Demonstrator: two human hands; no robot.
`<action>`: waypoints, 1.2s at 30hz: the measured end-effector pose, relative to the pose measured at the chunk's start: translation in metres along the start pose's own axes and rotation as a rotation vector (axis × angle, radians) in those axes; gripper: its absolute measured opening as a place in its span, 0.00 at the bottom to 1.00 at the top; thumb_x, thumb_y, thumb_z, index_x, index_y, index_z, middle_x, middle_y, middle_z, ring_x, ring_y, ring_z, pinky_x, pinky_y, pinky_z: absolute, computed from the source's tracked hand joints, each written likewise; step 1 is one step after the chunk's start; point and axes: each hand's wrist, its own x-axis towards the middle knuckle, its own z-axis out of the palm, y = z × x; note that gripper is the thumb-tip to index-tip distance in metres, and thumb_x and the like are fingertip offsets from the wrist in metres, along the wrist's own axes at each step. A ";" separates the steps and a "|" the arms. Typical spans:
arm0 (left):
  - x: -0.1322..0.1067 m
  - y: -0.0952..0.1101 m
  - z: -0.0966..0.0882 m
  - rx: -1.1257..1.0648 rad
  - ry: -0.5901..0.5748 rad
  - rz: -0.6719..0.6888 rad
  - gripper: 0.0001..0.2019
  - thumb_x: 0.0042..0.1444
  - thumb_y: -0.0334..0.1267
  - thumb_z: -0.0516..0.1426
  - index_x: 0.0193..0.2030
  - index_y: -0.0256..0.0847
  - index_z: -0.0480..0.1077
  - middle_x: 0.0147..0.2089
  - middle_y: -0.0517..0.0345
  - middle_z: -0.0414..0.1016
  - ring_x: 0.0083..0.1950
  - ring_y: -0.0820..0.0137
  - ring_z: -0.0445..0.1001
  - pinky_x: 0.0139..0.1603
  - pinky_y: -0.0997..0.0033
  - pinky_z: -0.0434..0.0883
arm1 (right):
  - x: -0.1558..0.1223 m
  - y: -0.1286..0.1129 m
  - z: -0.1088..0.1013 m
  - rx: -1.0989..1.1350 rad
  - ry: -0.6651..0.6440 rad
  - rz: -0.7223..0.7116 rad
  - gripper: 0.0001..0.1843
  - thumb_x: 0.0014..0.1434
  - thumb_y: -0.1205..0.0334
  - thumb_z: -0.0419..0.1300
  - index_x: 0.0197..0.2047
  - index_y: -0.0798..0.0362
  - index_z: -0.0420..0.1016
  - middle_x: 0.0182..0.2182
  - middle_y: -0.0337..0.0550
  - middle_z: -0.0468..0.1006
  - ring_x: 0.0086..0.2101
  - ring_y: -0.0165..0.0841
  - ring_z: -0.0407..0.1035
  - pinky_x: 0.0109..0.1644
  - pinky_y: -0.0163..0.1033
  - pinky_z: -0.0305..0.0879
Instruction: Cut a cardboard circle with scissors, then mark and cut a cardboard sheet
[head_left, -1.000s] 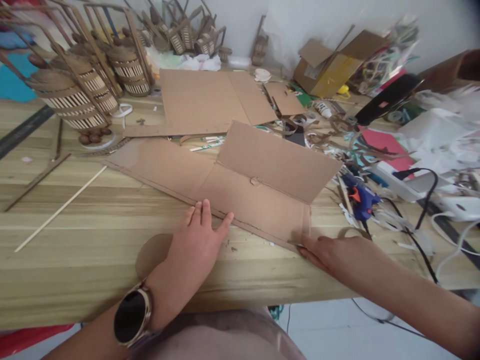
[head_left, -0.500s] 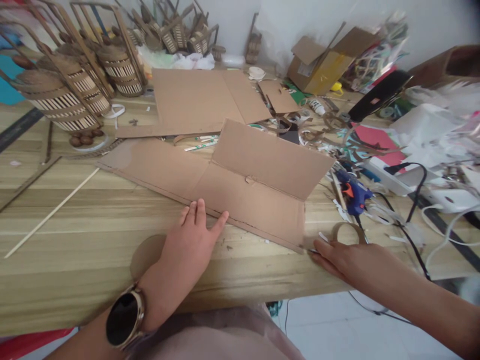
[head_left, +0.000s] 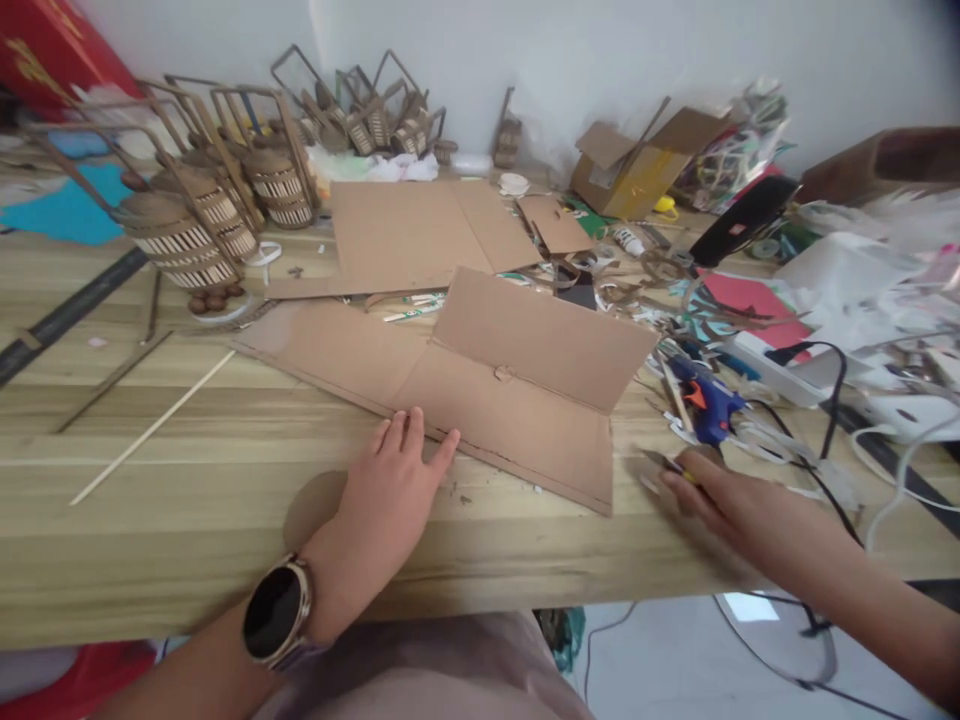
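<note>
A creased piece of brown cardboard (head_left: 517, 420) lies in front of me, its far flap tilted up along a fold. My left hand (head_left: 394, 490), with a watch on its wrist, rests with fingers stretched out and the fingertips on the cardboard's near edge. To the right of the cardboard's near corner, my right hand (head_left: 709, 500) is closed around a craft knife (head_left: 670, 464) with some yellow on it. The knife's dark tip points left and is apart from the cardboard. Fingers partly hide the handle.
Behind lies another cardboard sheet (head_left: 405, 230). A blue glue gun (head_left: 709, 400) with cables sits among scraps at right. Slatted baskets (head_left: 184, 245) stand at left, near a thin wooden stick (head_left: 154, 428). An opened carton (head_left: 637, 165) is at the back.
My right hand has lifted slightly and shifted right, away from the cardboard's corner, showing more of the knife. My left hand stays on the cardboard edge. The view has tilted up somewhat.
</note>
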 end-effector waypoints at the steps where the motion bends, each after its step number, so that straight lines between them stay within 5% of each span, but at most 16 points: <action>1: -0.006 -0.001 0.003 -0.004 0.030 -0.006 0.24 0.65 0.34 0.58 0.68 0.44 0.67 0.68 0.28 0.66 0.67 0.44 0.69 0.63 0.48 0.71 | 0.008 -0.001 0.002 -0.007 0.056 -0.020 0.17 0.70 0.52 0.46 0.35 0.47 0.70 0.25 0.48 0.81 0.27 0.46 0.79 0.26 0.43 0.67; 5: -0.041 -0.015 0.027 0.029 0.136 -0.098 0.23 0.63 0.34 0.58 0.65 0.47 0.71 0.68 0.38 0.69 0.67 0.44 0.69 0.62 0.44 0.71 | 0.034 0.001 0.014 -0.015 0.237 -0.212 0.20 0.71 0.52 0.44 0.32 0.49 0.69 0.27 0.50 0.77 0.29 0.46 0.77 0.32 0.47 0.69; 8: -0.071 -0.038 0.054 0.073 0.156 -0.145 0.21 0.65 0.35 0.54 0.63 0.39 0.72 0.66 0.36 0.71 0.64 0.44 0.72 0.60 0.45 0.73 | 0.041 -0.004 0.012 -0.183 0.414 -0.228 0.22 0.71 0.53 0.43 0.35 0.52 0.72 0.30 0.57 0.76 0.31 0.50 0.75 0.34 0.52 0.69; 12: -0.094 -0.070 0.074 0.114 0.218 -0.213 0.22 0.66 0.31 0.46 0.61 0.32 0.74 0.64 0.35 0.73 0.64 0.46 0.72 0.60 0.45 0.72 | 0.042 -0.042 0.001 -0.170 0.582 -0.365 0.28 0.72 0.47 0.41 0.41 0.55 0.77 0.37 0.59 0.78 0.38 0.51 0.75 0.40 0.54 0.72; 14: -0.095 -0.080 0.074 0.106 0.242 -0.257 0.23 0.67 0.31 0.45 0.60 0.32 0.74 0.64 0.35 0.73 0.64 0.46 0.72 0.61 0.44 0.71 | 0.046 -0.071 -0.001 -0.064 0.547 -0.496 0.28 0.71 0.42 0.44 0.50 0.53 0.78 0.47 0.58 0.79 0.46 0.49 0.75 0.48 0.53 0.74; 17: -0.086 -0.084 0.064 0.062 0.277 -0.255 0.22 0.68 0.37 0.46 0.60 0.33 0.74 0.64 0.37 0.73 0.64 0.46 0.72 0.62 0.43 0.70 | 0.058 -0.108 0.001 -0.069 0.486 -0.603 0.31 0.67 0.42 0.54 0.63 0.55 0.71 0.58 0.61 0.76 0.52 0.51 0.75 0.46 0.52 0.77; 21: -0.068 -0.083 0.050 0.032 0.293 -0.154 0.21 0.69 0.38 0.48 0.61 0.34 0.73 0.65 0.39 0.72 0.66 0.47 0.70 0.66 0.42 0.66 | 0.071 -0.136 0.006 -0.235 0.531 -0.688 0.25 0.61 0.55 0.65 0.56 0.63 0.78 0.50 0.65 0.82 0.47 0.50 0.79 0.43 0.46 0.80; 26: -0.046 -0.090 0.033 0.055 0.295 -0.089 0.19 0.69 0.36 0.50 0.62 0.34 0.72 0.66 0.38 0.71 0.69 0.48 0.66 0.68 0.42 0.64 | 0.062 -0.145 0.002 -0.457 0.691 -0.740 0.21 0.52 0.76 0.60 0.50 0.65 0.80 0.44 0.67 0.84 0.41 0.49 0.81 0.33 0.42 0.79; 31: -0.022 -0.109 -0.002 0.104 0.345 -0.040 0.25 0.64 0.36 0.59 0.66 0.32 0.67 0.70 0.35 0.65 0.71 0.45 0.62 0.69 0.42 0.62 | 0.058 -0.128 -0.053 -0.475 0.893 -0.704 0.22 0.51 0.82 0.53 0.46 0.65 0.80 0.37 0.59 0.86 0.32 0.41 0.80 0.30 0.38 0.74; 36: -0.003 -0.145 -0.060 0.151 0.585 -0.058 0.29 0.66 0.37 0.56 0.72 0.30 0.58 0.71 0.32 0.61 0.74 0.44 0.54 0.72 0.42 0.53 | 0.058 -0.096 -0.119 -0.445 0.989 -0.685 0.16 0.60 0.76 0.48 0.38 0.57 0.76 0.29 0.51 0.83 0.25 0.37 0.75 0.24 0.38 0.61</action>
